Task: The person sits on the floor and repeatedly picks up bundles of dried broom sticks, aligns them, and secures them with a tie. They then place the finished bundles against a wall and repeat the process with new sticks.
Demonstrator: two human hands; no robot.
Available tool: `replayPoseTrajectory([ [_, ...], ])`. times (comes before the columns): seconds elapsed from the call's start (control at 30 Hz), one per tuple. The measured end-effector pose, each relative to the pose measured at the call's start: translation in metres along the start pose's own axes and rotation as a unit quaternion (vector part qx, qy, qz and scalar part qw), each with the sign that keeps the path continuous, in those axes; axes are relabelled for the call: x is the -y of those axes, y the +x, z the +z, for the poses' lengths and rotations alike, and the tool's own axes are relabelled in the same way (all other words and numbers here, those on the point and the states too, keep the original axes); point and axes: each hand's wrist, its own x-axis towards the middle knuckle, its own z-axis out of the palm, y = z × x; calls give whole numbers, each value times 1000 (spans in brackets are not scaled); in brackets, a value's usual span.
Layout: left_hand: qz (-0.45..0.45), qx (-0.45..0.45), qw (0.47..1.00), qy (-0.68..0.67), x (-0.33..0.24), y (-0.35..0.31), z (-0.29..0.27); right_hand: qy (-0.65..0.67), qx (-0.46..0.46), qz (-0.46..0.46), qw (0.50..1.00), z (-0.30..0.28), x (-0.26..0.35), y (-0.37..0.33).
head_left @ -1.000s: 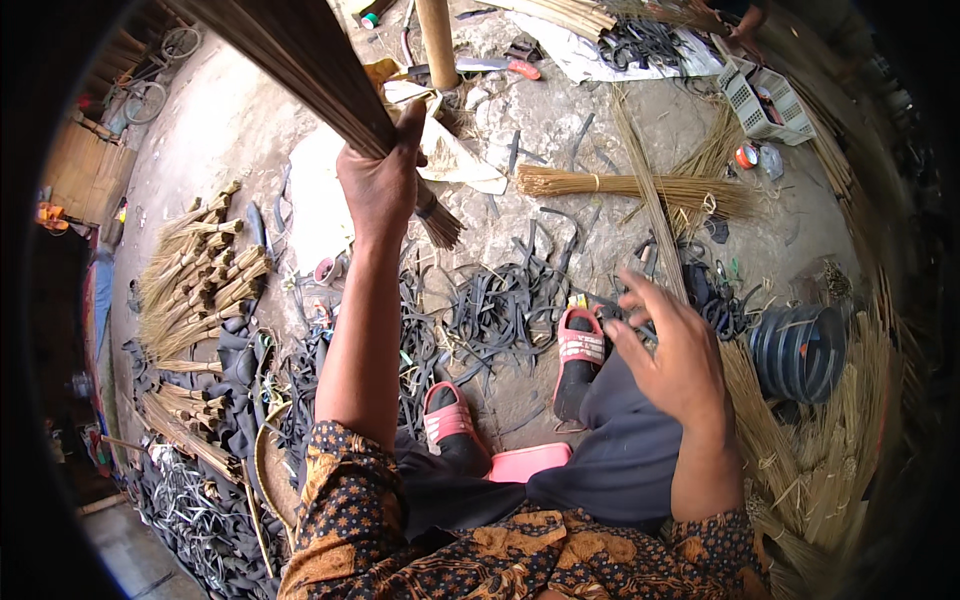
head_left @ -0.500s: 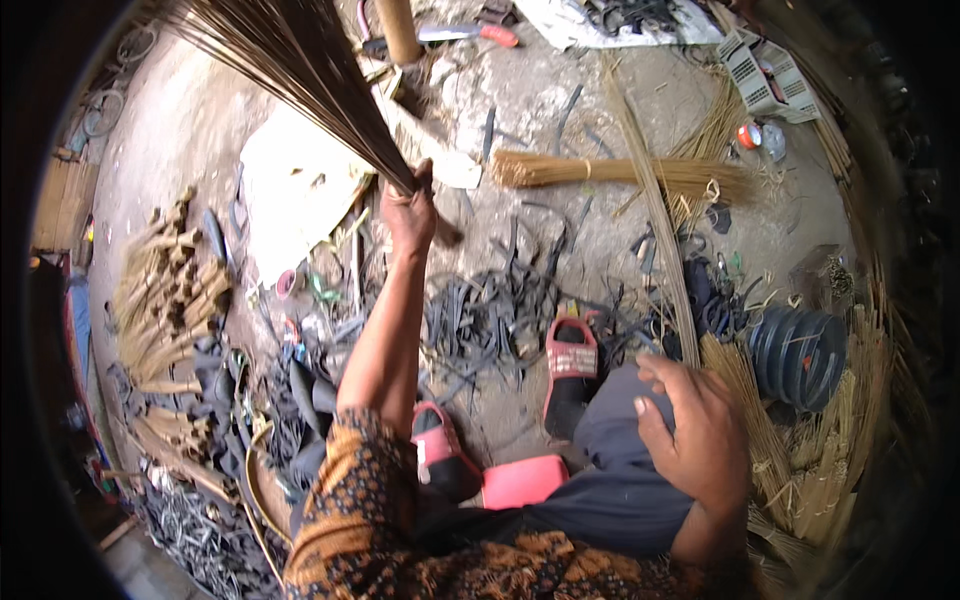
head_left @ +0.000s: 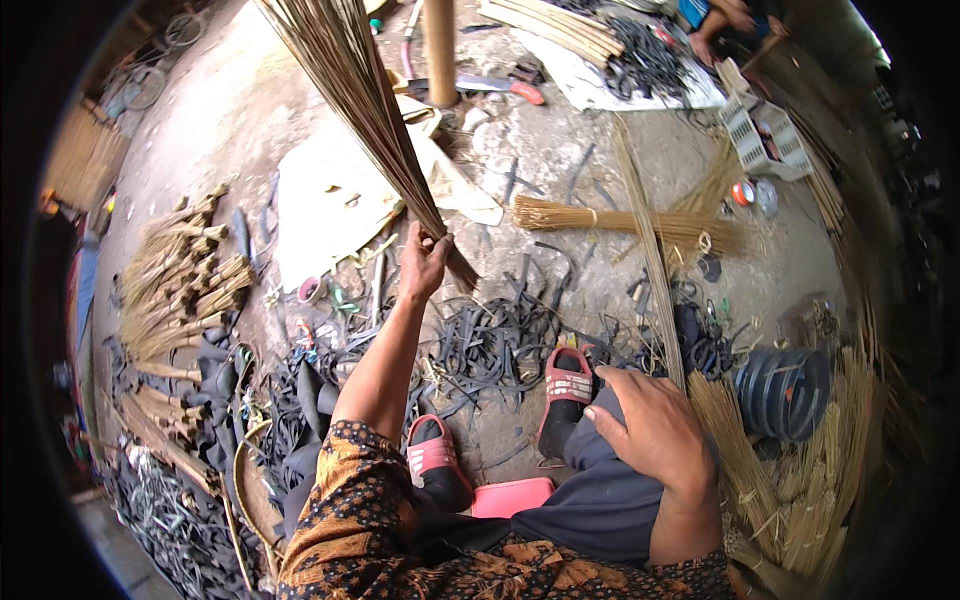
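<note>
The left hand (head_left: pixel 425 262) grips a bundle of broom sticks (head_left: pixel 360 110) fanning toward the upper left of the frame; the right hand (head_left: pixel 650 430) rests open-fingered on the person's knee (head_left: pixel 590 500), lower right.

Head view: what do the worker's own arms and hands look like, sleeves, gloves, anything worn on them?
Both hands are bare, with no gloves. No rings, watch or bracelets show on the left hand or the right hand. The left arm has a short sleeve of brown and orange batik-patterned cloth ending above the elbow, so the forearm is bare. The right forearm is bare too, with the same patterned cloth at its base.
</note>
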Motion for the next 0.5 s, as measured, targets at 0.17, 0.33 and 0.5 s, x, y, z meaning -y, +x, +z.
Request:
replayPoseTrajectory([
  [0.17, 36, -32, 992, -119, -62, -37, -83, 17, -24, -46, 999, 2, 9, -1],
  [0.33, 38, -382, 923, -23, -201, -41, -308, 25, -5, -39, 999, 10, 6, -5],
  [0.5, 100, -505, 857, -38, -278, -115, -392, 18, 28, 10, 999, 14, 6, -6],
])
